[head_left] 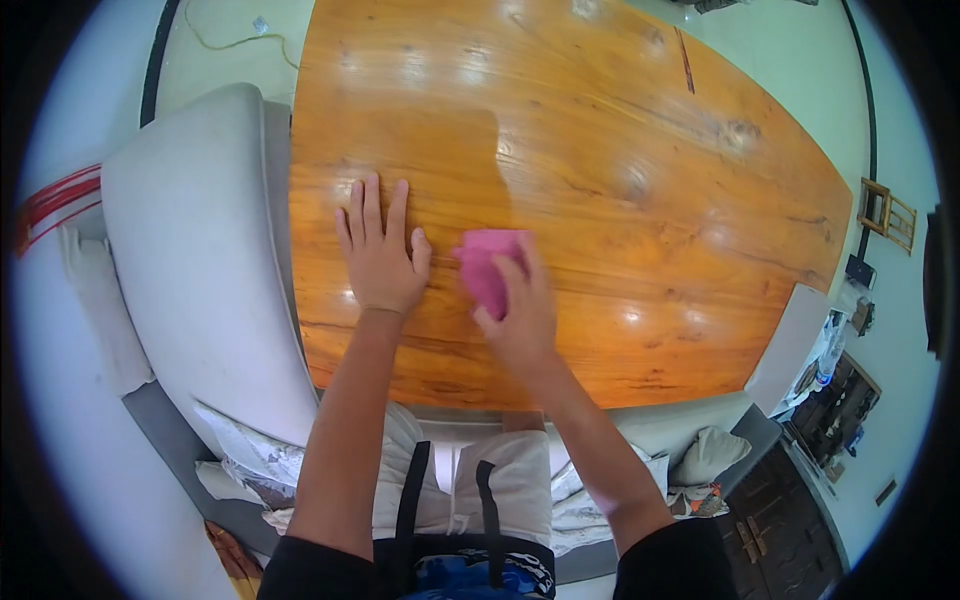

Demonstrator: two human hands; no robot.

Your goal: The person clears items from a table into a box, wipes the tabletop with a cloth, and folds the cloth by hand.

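A folded pink cloth (pixel 488 268) lies against the glossy wooden table (pixel 620 300), near the table's front middle. Its left part shows beyond my fingers; the rest is covered by my hand. Gripping it from the right is my right hand (pixel 525 310), slightly blurred, fingers bent over the cloth. To the left of the cloth, my left hand (pixel 385 260) rests palm down on the wood, fingers spread and holding nothing. A small gap separates the left thumb from the cloth.
A light grey sofa (pixel 200 220) runs along the table's left edge, and more seating with cushions (pixel 710 455) borders the front. A pale panel (pixel 787 348) stands by the right corner. A small wooden stool (pixel 888 215) is on the floor at far right.
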